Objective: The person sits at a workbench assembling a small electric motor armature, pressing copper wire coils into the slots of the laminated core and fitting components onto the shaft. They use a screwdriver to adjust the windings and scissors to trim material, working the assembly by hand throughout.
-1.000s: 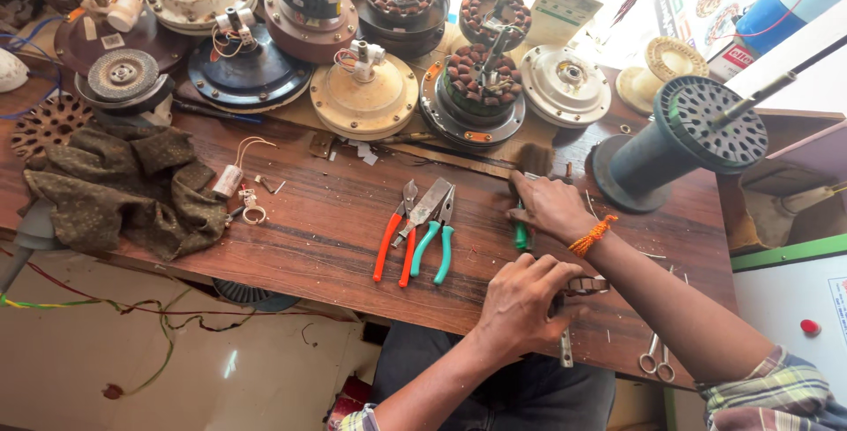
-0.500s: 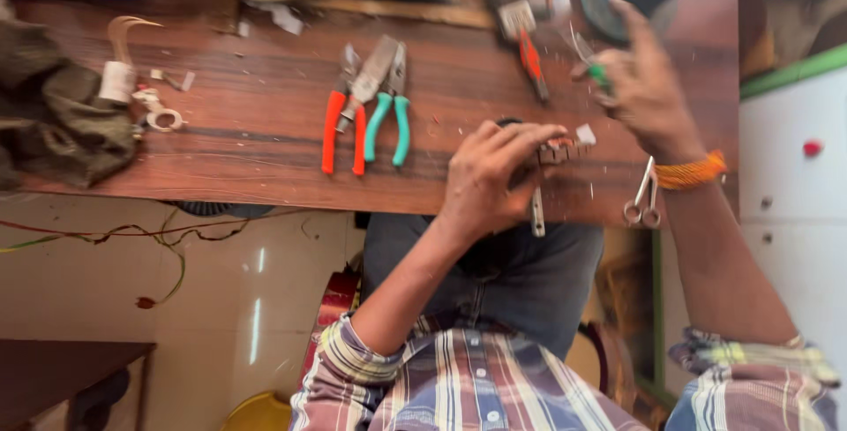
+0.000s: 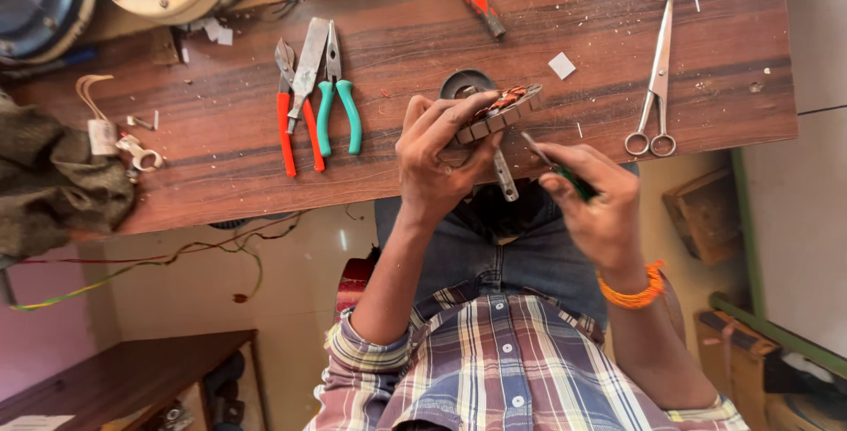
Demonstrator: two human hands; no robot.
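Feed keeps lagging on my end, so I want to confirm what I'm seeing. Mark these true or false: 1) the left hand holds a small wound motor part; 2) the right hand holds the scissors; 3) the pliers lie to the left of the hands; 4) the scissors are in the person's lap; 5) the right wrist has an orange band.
1) True: the left hand grips the small wound motor part with copper coils.
2) False: the right hand holds a green-handled tool; the scissors lie untouched.
3) True: the red-handled pliers and the teal-handled pliers lie left of the hands.
4) False: the scissors lie on the wooden table.
5) True: the orange band sits on the right wrist.
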